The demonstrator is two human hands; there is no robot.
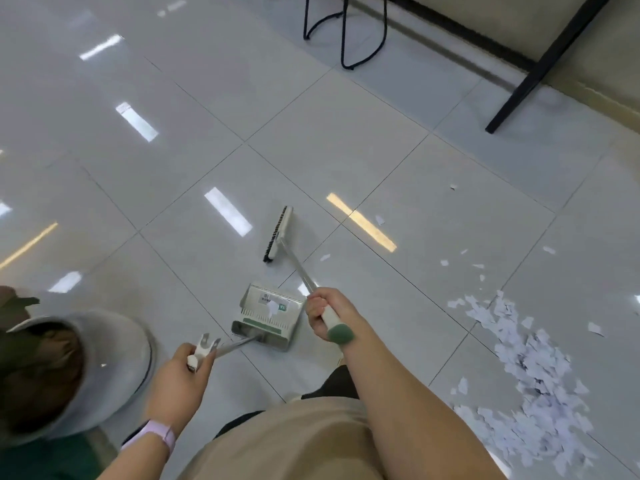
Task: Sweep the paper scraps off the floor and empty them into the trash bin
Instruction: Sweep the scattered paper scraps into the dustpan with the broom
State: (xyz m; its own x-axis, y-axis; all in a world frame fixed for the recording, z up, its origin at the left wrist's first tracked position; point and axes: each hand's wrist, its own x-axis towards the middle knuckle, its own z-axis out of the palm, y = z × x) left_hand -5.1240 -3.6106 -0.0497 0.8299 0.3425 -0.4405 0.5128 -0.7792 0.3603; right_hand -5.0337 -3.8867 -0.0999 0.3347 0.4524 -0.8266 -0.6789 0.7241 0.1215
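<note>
Broom [279, 234] and dustpan [267, 316] are both in hand, one tool per side, which suits a sweep-and-catch job. The right hand [323, 315] is curled tight round the broom's white grip just above its green end cap, with the shaft slanting forward and down so that the dark bristles sit at the tile floor [329, 140], ahead of the pan. The left hand [183, 370] is wrapped round the top of the dustpan's long metal handle, fingers closed on it, keeping the pan low with its mouth turned away from the body; whether its lip actually touches the tile is hard to tell from above. Holding the pan on that side keeps it close to the trash bin [69, 368], a grey, bag-lined tub just to the person's left, so tipping out should be a short swing.

The paper scraps [526, 368] lie well apart from both tools, off to the right: a dense drift of small white and pale lilac torn pieces, some with dark print, thinning into loose flecks further out. One white piece appears to sit in the pan already. By my reading, most of the sweeping is not yet done.
</note>
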